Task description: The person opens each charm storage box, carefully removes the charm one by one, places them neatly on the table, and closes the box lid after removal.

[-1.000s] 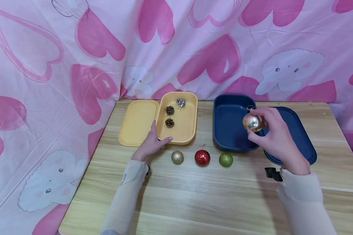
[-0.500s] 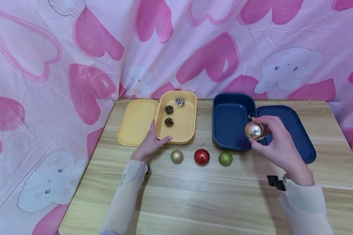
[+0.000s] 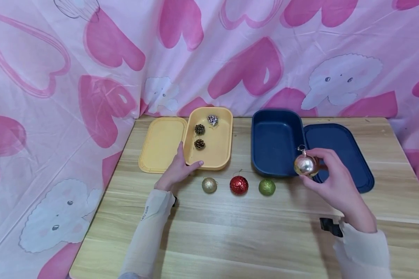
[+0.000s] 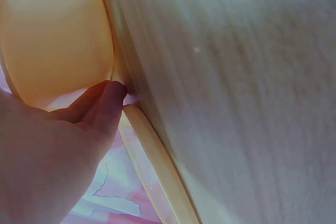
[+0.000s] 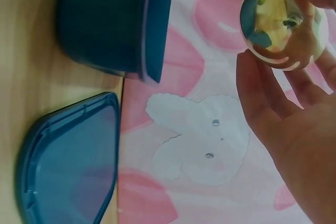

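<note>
My right hand (image 3: 335,186) pinches a shiny gold bauble (image 3: 305,164) between thumb and fingertips, its hanging loop upward. In the head view the bauble overlaps the near right corner of a dark blue box (image 3: 277,143). The right wrist view shows the bauble (image 5: 281,24) held up in the fingers, apart from the blue box (image 5: 113,24). My left hand (image 3: 176,170) rests at the near left corner of a yellow box (image 3: 223,151), thumb along the front, straight fingers along the left side. Inside lie two brown pinecones (image 3: 199,144) and a white-tipped pinecone (image 3: 212,120).
In front of the boxes sit a glittery champagne bauble (image 3: 209,185), a red bauble (image 3: 239,185) and a green bauble (image 3: 267,187) in a row. A yellow lid (image 3: 162,145) lies left, a blue lid (image 3: 342,151) right. A pink curtain (image 3: 244,69) hangs behind the table.
My right hand has moved down toward the near side with the gold bauble, from over the blue box to its near right corner. The left hand stays at the yellow box.
</note>
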Demonstrator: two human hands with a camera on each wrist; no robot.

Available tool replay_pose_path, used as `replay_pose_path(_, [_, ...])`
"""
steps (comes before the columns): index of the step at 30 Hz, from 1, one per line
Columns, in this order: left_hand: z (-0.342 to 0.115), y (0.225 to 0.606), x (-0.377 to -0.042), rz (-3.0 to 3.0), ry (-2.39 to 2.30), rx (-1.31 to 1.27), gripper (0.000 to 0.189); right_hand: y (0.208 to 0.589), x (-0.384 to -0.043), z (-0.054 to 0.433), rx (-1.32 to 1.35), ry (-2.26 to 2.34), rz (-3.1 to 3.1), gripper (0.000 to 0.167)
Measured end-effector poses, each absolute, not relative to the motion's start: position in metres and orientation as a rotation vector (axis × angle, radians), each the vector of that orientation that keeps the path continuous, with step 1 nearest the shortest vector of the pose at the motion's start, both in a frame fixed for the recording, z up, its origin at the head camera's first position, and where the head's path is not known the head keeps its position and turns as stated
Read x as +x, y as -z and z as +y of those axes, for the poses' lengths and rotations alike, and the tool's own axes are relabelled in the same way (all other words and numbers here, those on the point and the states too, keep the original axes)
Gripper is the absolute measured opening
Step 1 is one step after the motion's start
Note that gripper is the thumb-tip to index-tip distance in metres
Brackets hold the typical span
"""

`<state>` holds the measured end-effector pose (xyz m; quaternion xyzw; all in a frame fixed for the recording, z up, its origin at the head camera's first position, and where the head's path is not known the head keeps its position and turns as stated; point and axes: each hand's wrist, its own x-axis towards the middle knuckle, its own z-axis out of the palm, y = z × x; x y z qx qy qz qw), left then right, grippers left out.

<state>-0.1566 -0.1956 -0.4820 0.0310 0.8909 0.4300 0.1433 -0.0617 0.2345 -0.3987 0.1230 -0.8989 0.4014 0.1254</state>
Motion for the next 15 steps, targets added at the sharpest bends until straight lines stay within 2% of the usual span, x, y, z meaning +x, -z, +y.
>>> replay_pose_path(15, [-0.196,0.481,-0.156,2.576,-1.208,0.086,0.121,0.417,-0.042,0.247,0.287,-1.272,-2.72,0.068])
